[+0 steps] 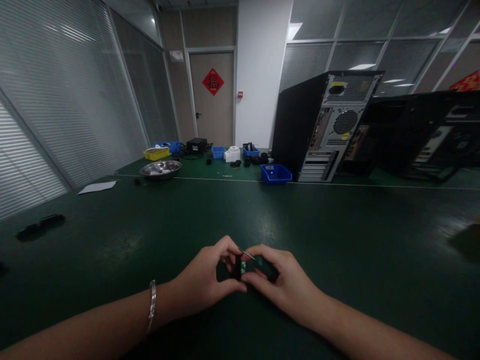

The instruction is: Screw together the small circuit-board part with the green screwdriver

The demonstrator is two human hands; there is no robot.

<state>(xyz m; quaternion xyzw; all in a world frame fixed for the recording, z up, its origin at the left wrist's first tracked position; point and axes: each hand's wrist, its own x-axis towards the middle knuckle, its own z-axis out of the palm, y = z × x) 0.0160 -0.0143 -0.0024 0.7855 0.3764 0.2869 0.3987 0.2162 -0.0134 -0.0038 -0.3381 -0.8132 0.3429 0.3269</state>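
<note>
- Small black part (237, 267) with a bit of green circuit board: between the two hands, pinched by left thumb and fingertips.
- Left hand (210, 275): curled, nearly closed on the part.
- Right hand (283, 275): wrapped round the dark handle of a screwdriver-like tool (267, 269), metal shaft angled toward left fingertips.
- Green tabletop (210, 212): dull sheen, spreading beyond both hands.
- Far left of left hand: slatted blinds (67, 75); dark object (40, 226); white sheet (97, 187).
- Ahead of left hand: metal bowl (160, 170), yellow bin (156, 153), door (221, 112) bearing a red diamond.
- Ahead of right hand: blue bin (276, 174), then computer tower (300, 125).
- Hard to make out: most of the part, behind fingers; tool tip; whether right fingertips touch the part; shadowed casings (397, 130), right of the tower, cut by frame edge.
</note>
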